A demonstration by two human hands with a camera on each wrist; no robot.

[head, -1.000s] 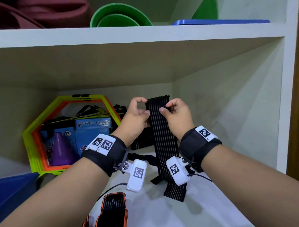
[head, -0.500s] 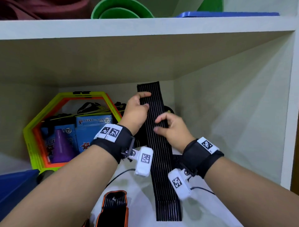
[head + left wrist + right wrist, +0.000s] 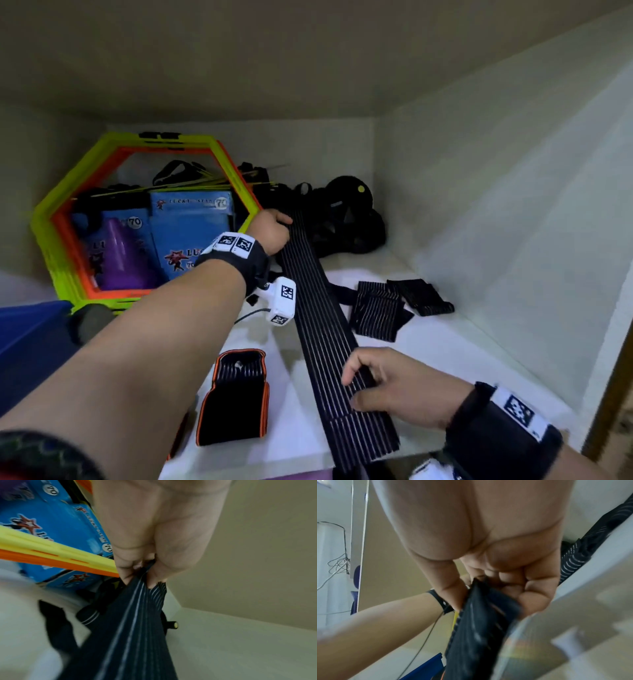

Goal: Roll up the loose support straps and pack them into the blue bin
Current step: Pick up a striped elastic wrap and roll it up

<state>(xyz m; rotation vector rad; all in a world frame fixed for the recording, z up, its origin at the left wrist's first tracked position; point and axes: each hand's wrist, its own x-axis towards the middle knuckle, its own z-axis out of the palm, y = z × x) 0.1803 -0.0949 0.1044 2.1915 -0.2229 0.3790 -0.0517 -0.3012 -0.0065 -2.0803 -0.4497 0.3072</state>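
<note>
A long black support strap (image 3: 322, 329) with thin white ribs stretches across the white shelf (image 3: 445, 346) from back to front. My left hand (image 3: 274, 229) pinches its far end near the hexagon frames; the left wrist view shows thumb and fingers (image 3: 133, 573) closed on the strap (image 3: 137, 628). My right hand (image 3: 383, 380) grips the strap near its front end, fingers on top; in the right wrist view the fingers (image 3: 513, 588) curl round the strap (image 3: 479, 622). The blue bin (image 3: 24, 335) sits at the left edge, partly hidden by my left arm.
An orange-edged black wrap (image 3: 236, 397) lies at the shelf front. Two short loose black straps (image 3: 394, 305) lie right of the long one. Yellow-orange hexagon frames (image 3: 68, 219), blue boxes (image 3: 191, 229) and dark gear (image 3: 346, 219) fill the back. The side wall (image 3: 513, 222) closes the right.
The strap was held upright between both hands; now it is stretched out low along the shelf. My left hand moved toward the back, my right hand slid down to the front end.
</note>
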